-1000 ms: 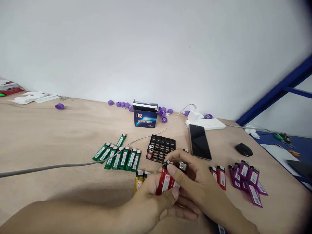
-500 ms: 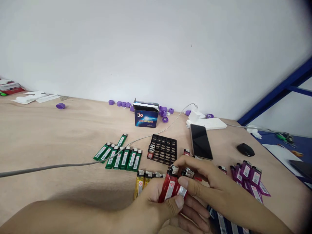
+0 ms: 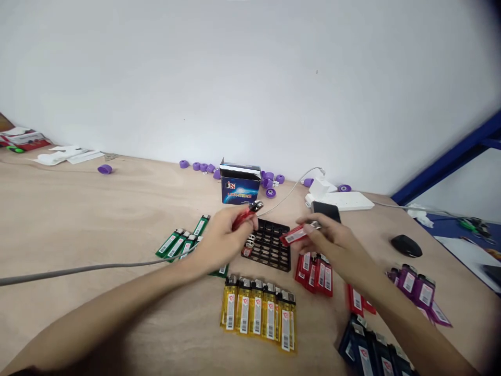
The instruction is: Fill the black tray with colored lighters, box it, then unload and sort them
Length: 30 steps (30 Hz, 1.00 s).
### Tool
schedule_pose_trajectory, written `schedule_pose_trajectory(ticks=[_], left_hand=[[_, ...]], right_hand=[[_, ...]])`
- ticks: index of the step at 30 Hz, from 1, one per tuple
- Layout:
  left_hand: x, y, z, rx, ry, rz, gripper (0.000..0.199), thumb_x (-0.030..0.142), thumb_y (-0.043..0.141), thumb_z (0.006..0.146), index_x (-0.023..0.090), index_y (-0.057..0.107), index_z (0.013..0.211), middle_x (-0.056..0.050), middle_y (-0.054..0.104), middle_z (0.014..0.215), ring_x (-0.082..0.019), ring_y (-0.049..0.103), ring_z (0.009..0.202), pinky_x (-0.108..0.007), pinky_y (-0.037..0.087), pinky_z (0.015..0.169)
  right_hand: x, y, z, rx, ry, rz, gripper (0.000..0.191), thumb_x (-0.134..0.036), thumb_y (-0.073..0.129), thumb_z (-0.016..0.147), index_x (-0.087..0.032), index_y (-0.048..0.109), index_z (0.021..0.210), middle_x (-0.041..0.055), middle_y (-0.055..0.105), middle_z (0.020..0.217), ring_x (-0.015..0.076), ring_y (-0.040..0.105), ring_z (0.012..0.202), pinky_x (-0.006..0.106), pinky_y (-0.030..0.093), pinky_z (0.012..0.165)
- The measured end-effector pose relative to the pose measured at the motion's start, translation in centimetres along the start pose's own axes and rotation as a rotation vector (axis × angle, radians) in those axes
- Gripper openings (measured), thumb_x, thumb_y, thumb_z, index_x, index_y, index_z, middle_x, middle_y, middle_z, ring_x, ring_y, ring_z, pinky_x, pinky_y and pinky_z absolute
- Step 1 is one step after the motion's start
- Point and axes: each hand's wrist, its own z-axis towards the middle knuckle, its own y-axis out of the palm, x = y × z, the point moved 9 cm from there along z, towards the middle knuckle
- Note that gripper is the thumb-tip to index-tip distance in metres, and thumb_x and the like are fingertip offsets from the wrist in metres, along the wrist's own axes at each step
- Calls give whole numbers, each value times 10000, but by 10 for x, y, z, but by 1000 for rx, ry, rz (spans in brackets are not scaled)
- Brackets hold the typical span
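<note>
Left hand (image 3: pixel 221 241), fingers closed on red lighter (image 3: pixel 243 218); right hand (image 3: pixel 330 241), closed on second red lighter (image 3: pixel 293 235). Black tray (image 3: pixel 274 259) between grips; yellow lighters (image 3: pixel 258 313) nearer viewer.

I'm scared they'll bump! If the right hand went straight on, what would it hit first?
Probably the red plastic lighter held in the left hand, ahead of the right hand, though depth is hard to judge from this view.
</note>
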Motion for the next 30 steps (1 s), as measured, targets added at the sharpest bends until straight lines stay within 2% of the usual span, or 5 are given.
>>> schedule_pose_trajectory(ticks=[4,7,11,20,30], left_hand=[[-30,-1,21,-12,-25,161,127,310,548,866,184,556,848,34,515,639,-140,450,591,-266,305,572],[-46,10,21,-78,-74,180,173,318,545,874,178,551,975,53,517,584,-147,461,538,-254,304,538],[-45,20,16,-177,-78,163,199,276,521,886,167,543,1051,45,570,600,-159,518,549,-242,331,535],[-47,25,16,-240,-94,120,224,295,498,917,176,521,1106,15,637,732,-169,564,643,-245,378,567],[-51,27,14,-251,-120,47,250,282,484,927,183,505,1156,11,632,772,-176,587,685,-259,415,613]], right_hand=[[3,41,19,-187,-44,-122,122,-310,552,930,-222,561,1013,20,748,756,194,746,743,353,599,721],[2,56,28,-180,-71,-222,78,-197,527,925,-219,551,996,24,750,720,197,741,728,349,581,703],[2,71,35,-209,-130,-236,61,-172,538,908,-210,566,946,51,769,813,201,741,754,331,564,686],[7,82,41,-225,-174,-282,109,-139,527,904,-213,592,950,26,762,802,201,737,767,316,537,696],[2,87,39,-225,-252,-479,137,-112,504,921,-191,615,910,67,746,843,218,688,754,303,450,662]])
